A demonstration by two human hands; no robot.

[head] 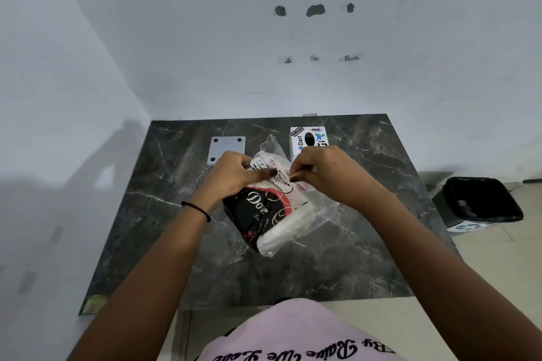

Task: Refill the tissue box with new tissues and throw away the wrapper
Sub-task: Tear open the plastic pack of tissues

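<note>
On dark marble table (pixel 322 267) by white walls, both hands (pixel 234 173) seemingly pinch tissue pack (pixel 264 211).

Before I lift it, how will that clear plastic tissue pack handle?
Probably floppy: the clear plastic tissue pack is crinkled film around soft white tissues. Likely light. Its glossy film may slip, so keep both the left hand and right hand pinching.

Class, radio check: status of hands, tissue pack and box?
Left hand and right hand both pinching the tissue pack wrapper's top. Pack unopened. Tissue box behind, untouched. Bin right, unobstructed.
</note>
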